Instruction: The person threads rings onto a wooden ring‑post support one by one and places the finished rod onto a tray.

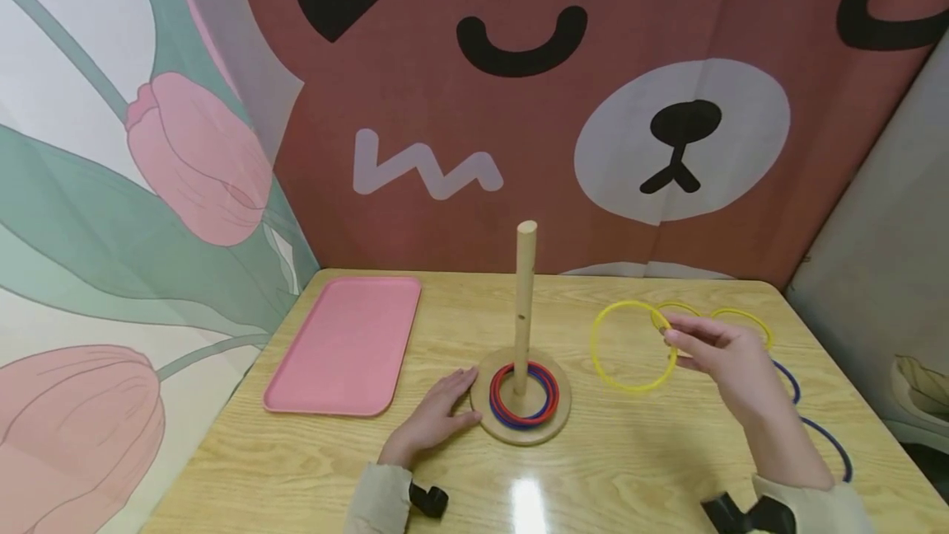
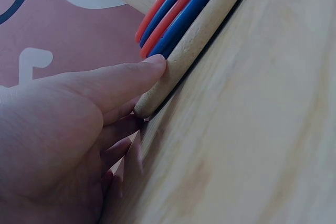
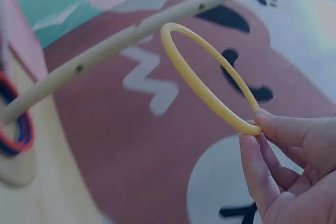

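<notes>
A wooden ring-toss stand, with an upright peg on a round base, stands mid-table. Red and blue rings lie stacked around the foot of the peg. My left hand touches the base's left edge, fingers extended; in the left wrist view its thumb presses on the rim just below the lowest blue ring. To the right of the peg, my right hand pinches a yellow ring between thumb and fingertips. The ring is raised and tilted, apart from the peg in the right wrist view.
A pink tray lies at the left of the table. Two more yellow rings lie behind my right hand, and two blue rings lie by the right forearm. A patterned cloth hangs behind the table.
</notes>
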Demonstrator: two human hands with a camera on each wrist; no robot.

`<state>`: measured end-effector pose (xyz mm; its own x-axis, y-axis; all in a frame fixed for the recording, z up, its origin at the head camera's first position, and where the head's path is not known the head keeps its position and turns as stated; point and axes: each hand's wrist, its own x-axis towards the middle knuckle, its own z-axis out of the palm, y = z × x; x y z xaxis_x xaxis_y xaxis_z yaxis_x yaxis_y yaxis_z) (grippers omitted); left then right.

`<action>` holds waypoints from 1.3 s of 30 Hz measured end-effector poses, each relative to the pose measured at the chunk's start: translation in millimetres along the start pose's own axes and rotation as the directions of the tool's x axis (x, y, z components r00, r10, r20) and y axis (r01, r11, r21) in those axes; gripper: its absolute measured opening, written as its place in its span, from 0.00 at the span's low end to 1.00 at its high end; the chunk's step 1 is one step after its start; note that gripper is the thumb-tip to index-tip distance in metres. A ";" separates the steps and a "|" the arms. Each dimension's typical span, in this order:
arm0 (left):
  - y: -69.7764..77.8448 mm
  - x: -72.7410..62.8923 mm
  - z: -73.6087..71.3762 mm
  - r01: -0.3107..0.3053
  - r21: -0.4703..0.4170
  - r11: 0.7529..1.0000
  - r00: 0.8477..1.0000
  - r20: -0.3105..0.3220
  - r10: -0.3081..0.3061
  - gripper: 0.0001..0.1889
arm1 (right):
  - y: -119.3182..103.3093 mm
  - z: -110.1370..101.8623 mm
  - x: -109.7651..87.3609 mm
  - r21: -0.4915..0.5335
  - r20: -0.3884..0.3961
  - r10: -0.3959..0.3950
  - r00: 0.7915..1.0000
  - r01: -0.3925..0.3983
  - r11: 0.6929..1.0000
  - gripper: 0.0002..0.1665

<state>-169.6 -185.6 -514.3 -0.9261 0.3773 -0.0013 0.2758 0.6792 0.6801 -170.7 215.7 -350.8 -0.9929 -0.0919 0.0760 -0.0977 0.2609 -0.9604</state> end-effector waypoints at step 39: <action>-1.0 1.0 1.3 -0.025 0.015 1.000 0.999 -0.026 0.025 0.39 | -107.7 73.5 68.0 0.210 0.092 -0.072 0.993 0.051 0.976 0.26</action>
<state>-170.4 -185.0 -515.9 -0.9251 0.3781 0.0349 0.3028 0.6791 0.6687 -222.6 110.7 -261.9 -0.9728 -0.1982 0.1196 -0.1317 0.0486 -0.9901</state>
